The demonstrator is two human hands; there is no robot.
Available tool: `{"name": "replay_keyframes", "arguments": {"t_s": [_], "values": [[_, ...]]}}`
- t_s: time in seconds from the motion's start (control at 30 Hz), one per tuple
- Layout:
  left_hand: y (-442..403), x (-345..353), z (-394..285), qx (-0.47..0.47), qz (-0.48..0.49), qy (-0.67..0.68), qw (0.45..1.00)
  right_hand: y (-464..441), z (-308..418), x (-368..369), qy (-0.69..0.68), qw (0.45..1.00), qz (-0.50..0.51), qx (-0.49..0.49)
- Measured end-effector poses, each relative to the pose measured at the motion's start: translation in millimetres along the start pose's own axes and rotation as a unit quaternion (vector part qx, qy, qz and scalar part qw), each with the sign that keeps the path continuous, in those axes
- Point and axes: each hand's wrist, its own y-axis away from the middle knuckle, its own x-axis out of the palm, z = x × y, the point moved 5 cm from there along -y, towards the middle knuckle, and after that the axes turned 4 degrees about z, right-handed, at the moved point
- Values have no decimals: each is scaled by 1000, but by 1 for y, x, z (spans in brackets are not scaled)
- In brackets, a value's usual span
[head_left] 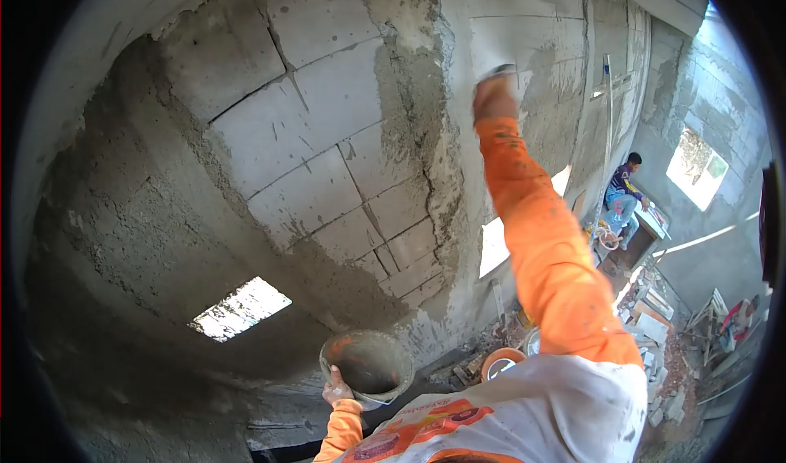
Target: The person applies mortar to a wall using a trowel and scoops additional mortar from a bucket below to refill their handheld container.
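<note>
My left hand (337, 388) grips the rim of a mortar bucket (368, 369), thumb over the edge. The bucket is grey and crusted, tilted so that its dark inside shows, with orange smears on its wall. My right arm in an orange sleeve stretches up to the block wall (327, 111). At its end my right hand (494, 101) is closed around what looks like a trowel (501, 69), blurred by motion. Its dark edge shows above the fist, and a pale smear lies beyond. Whether it touches the wall I cannot tell.
Rough wet-looking mortar (123, 193) covers the wall's left part. Window openings (240, 308) pierce the walls. Far below right, a person (625, 189) sits near a table-like stand. Rubble (655, 332) and an orange tub (502, 358) lie below me.
</note>
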Motion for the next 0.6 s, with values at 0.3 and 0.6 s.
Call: {"name": "replay_keyframes", "arguments": {"t_s": [0.3,0.6], "values": [[-26,44,-42,78,93,-113,986,269,-89,61,57,742,667,-24],[29,137,-185,344,273,-158,884,353,-135,153,219,702,603,-309]]}}
